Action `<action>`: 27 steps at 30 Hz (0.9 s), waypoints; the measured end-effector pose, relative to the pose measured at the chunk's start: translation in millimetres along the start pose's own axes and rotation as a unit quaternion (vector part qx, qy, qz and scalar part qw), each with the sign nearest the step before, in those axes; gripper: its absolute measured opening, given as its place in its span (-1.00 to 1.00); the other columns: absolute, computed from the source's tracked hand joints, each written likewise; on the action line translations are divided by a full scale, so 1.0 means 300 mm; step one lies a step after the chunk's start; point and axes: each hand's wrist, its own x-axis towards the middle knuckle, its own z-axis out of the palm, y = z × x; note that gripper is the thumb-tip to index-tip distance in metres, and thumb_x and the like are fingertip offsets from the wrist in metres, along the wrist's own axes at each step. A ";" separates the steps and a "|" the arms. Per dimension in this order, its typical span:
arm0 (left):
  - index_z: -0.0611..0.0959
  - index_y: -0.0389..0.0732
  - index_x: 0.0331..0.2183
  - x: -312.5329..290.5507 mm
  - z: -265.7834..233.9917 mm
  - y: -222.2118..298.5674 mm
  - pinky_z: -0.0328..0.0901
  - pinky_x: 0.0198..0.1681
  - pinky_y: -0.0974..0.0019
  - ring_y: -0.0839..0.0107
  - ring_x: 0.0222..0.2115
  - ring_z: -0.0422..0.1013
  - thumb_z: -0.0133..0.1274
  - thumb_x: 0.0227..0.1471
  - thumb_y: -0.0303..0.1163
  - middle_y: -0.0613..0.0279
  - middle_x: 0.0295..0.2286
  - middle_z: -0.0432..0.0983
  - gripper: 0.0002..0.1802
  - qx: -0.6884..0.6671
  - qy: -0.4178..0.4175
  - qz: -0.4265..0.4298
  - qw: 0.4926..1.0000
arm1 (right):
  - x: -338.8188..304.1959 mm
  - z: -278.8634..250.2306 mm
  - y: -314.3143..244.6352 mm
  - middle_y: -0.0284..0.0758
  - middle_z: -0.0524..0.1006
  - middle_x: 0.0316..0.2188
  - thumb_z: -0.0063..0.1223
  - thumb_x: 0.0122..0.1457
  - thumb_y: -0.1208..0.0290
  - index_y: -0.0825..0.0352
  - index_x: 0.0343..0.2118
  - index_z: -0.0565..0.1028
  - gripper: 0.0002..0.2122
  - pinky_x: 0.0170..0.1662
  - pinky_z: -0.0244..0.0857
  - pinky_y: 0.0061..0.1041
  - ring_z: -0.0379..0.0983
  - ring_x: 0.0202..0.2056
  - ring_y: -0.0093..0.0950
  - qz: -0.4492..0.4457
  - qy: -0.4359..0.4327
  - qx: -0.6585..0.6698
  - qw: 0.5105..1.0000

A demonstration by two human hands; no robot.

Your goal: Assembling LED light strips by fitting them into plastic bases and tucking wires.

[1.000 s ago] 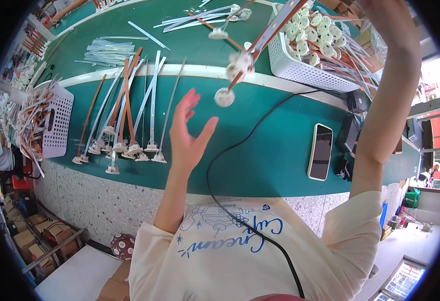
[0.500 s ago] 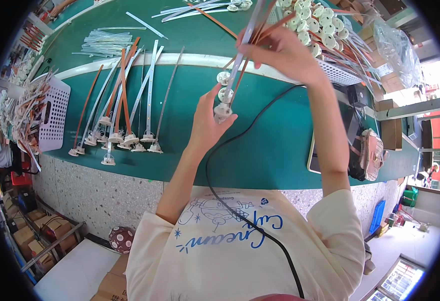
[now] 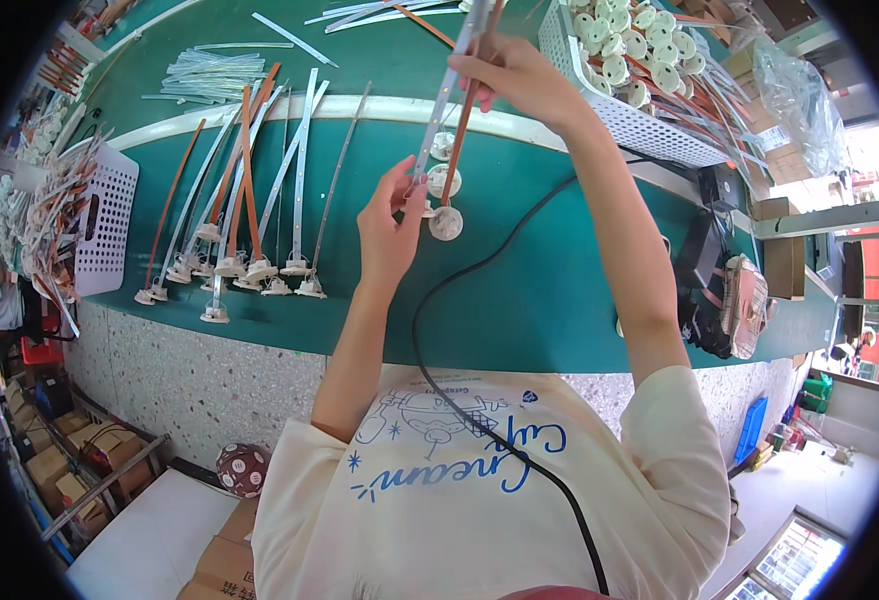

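My right hand is closed on the upper part of several thin strips with round white end pieces. Among them, a whitish strip with small dots slants down toward my left hand, and an orange-brown strip hangs to its right. Round white end pieces dangle at the bottom of the bunch, above the green table. My left hand pinches the lower end of the whitish strip, its fingers partly covering the end piece there. Left of my hands, several similar strips lie with their end pieces toward me.
A white perforated basket full of strips stands at the back right; another is at the left. A pile of clear strips lies beyond the white ledge. A black cable crosses the green table toward me.
My left hand has moved slightly left and now pinches the whitish strip's lower end. My right hand has shifted left, and the whitish and orange-brown strips have spread apart.
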 end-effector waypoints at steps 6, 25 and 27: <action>0.41 -0.35 -0.25 0.010 -0.019 -0.032 0.24 -0.35 0.54 0.58 -0.44 0.33 -0.17 -0.02 -0.48 0.24 -0.44 0.39 -0.76 -0.063 0.032 -0.021 0.997 | 0.121 0.013 0.134 -0.36 0.38 -0.57 0.05 -0.09 0.18 0.40 -0.43 0.36 -0.66 -0.55 0.20 -0.73 0.29 -0.59 -0.69 0.118 -0.028 -0.021 0.992; 0.35 -0.33 -0.23 -0.114 0.038 0.109 0.28 -0.43 0.49 0.55 -0.44 0.32 -0.19 0.00 -0.45 0.25 -0.45 0.35 -0.76 -0.296 0.130 -0.083 0.943 | -0.193 0.221 -0.006 -0.38 0.35 -0.55 -0.02 -0.03 0.24 0.42 -0.27 0.37 -0.66 -0.64 0.11 -0.75 0.26 -0.64 -0.70 0.126 -0.118 0.104 0.979; 0.30 -0.33 -0.16 -0.128 0.051 0.146 0.29 -0.32 0.44 0.53 -0.34 0.31 -0.17 0.00 -0.44 0.22 -0.36 0.33 -0.68 -0.314 0.056 -0.095 0.943 | -0.160 0.234 -0.010 -0.40 0.35 -0.57 -0.04 -0.01 0.24 0.41 -0.29 0.38 -0.68 -0.64 0.11 -0.75 0.25 -0.64 -0.70 0.135 -0.136 0.126 0.973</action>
